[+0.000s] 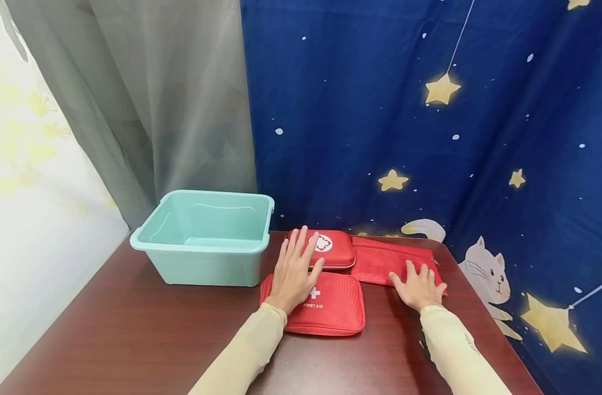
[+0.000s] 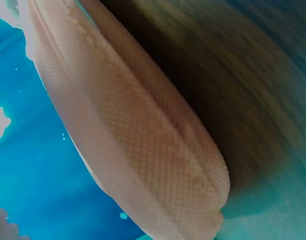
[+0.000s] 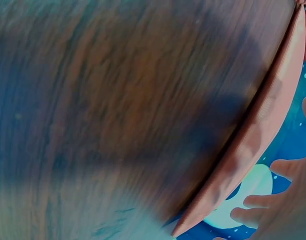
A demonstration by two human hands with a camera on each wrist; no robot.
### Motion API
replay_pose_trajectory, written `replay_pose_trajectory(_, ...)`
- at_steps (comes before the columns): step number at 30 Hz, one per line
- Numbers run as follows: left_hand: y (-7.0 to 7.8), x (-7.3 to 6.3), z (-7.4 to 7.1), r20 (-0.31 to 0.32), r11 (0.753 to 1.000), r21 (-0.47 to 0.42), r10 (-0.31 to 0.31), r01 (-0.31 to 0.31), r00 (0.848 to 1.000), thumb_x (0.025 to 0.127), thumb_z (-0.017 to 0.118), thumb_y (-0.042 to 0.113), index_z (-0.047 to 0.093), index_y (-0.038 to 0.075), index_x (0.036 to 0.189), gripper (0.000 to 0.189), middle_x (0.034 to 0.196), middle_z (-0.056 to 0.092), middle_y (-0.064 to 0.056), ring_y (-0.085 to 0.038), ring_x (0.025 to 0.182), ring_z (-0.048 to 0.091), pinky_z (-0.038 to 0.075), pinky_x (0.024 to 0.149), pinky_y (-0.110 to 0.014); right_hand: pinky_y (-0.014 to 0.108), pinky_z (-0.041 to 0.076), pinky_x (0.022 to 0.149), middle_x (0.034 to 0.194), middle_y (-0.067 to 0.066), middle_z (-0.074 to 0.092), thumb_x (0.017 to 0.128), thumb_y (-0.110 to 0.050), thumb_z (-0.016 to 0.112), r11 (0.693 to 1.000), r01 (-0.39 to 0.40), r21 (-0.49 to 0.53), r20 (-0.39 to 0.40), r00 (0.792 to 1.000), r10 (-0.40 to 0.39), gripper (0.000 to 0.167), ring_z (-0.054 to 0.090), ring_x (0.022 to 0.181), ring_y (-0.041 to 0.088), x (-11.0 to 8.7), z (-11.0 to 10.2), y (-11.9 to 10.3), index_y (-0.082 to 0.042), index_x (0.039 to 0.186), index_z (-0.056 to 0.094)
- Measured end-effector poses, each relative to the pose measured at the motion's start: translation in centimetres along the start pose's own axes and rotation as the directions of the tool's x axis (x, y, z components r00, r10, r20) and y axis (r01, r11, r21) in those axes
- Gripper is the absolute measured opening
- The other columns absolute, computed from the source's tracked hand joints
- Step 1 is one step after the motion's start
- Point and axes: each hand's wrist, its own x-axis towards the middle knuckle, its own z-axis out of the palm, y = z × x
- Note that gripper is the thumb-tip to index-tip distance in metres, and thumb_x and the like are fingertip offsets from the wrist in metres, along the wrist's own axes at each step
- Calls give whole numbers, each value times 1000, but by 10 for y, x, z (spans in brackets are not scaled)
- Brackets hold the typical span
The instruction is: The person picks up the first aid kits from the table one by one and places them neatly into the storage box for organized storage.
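L hand [image 1: 296, 272], fingers splayed, is over FIRST AID pouch [image 1: 336, 310] & red case [image 1: 342, 249]; R hand [image 1: 419, 287], also spread, is at flat pouch [image 1: 385, 259]. Neither grips anything; contact unclear. All 3 lie grouped on table [image 1: 133, 334] by tub [image 1: 209, 270], prob. for easy reach.

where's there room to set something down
Bare table: in front of the teal tub, left of the left sleeve; a smaller patch separates the FIRST AID pouch from the right sleeve. Crowded: the back right, where left hand, right hand, logo case and flat red pouch cluster.
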Motion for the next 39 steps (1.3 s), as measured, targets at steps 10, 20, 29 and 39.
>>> replay_pose_trajectory(10, -4, 7, -23, -201, 997, 14, 72, -71, 977, 92, 63, 31, 40, 16, 153, 67, 161, 31, -12, -32, 148, 25, 18, 118, -54, 85, 8, 92, 138, 45, 22, 95, -63, 41, 998, -53, 17, 35, 998, 53, 87, 18, 129, 64, 0, -4, 11, 3, 149, 26)
replay_pose_trajectory(20, -17, 1, -42, -286, 1000, -20, 17, -24, 958, 93, 63, 28, 44, 13, 151, 63, 157, 36, -15, -35, 145, 31, 15, 116, -61, 83, 12, 92, 128, 48, 26, 94, -60, 45, 994, -97, 51, 44, 995, 94, 86, 23, 124, 64, -4, -6, 18, 2, 149, 23)
replay_pose_trajectory(29, -39, -9, -51, -312, 999, -19, -54, 51, 948, 92, 63, 28, 47, 13, 148, 60, 155, 39, -16, -38, 142, 35, 16, 114, -65, 82, 14, 95, 131, 48, 30, 94, -65, 42, 986, -142, 84, 81, 987, 136, 90, 28, 124, 63, -5, -6, 27, 2, 149, 20)
replay_pose_trajectory(39, -58, -20, -58, -355, 997, 8, -73, 81, 932, 92, 65, 28, 52, 11, 145, 57, 151, 44, -17, -36, 140, 38, 13, 115, -61, 79, 19, 97, 136, 47, 28, 94, -64, 43, 975, -177, 135, 119, 980, 162, 97, 29, 125, 63, -3, -12, 35, 8, 151, 11)
